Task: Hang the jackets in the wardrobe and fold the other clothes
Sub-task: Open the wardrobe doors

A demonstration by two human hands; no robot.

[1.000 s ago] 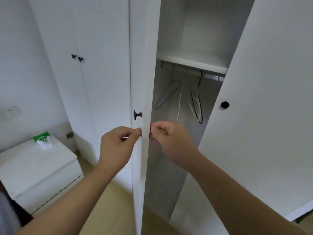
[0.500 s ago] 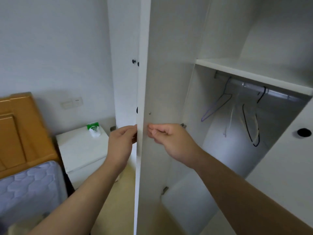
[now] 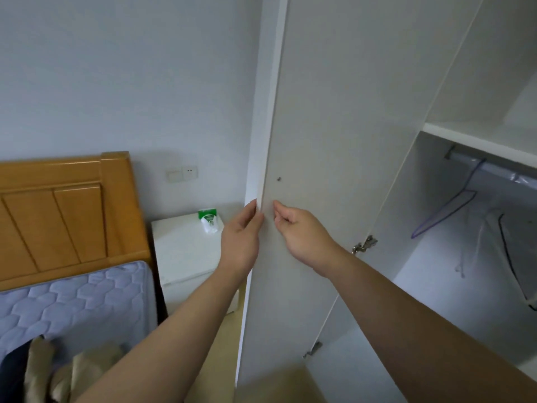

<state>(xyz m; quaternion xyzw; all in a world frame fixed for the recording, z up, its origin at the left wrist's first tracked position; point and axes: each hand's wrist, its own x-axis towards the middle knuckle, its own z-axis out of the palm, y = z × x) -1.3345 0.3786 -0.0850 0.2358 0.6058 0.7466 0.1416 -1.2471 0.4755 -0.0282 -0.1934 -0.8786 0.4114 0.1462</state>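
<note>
The white wardrobe door (image 3: pixel 319 126) stands swung wide open. My left hand (image 3: pixel 241 239) grips its free edge, thumb on the near side and fingers hidden behind the panel. My right hand (image 3: pixel 296 228) has curled fingers, its fingertips against the door's inner face just right of that edge. Inside the wardrobe, a purple hanger (image 3: pixel 444 213), a black hanger (image 3: pixel 508 257) and a pale one hang bare from the rail (image 3: pixel 494 167). Beige and dark clothes (image 3: pixel 43 370) lie heaped on the bed at the bottom left.
A blue quilted mattress (image 3: pixel 72 301) with a wooden headboard (image 3: pixel 58 213) fills the left. A white nightstand (image 3: pixel 186 251) carrying a green-and-white pack (image 3: pixel 209 221) stands between the bed and the door. A shelf (image 3: pixel 479 144) sits above the rail.
The door has swung further open to the left with both hands on it. My view turned left, bringing the bed, the clothes and the headboard into sight.
</note>
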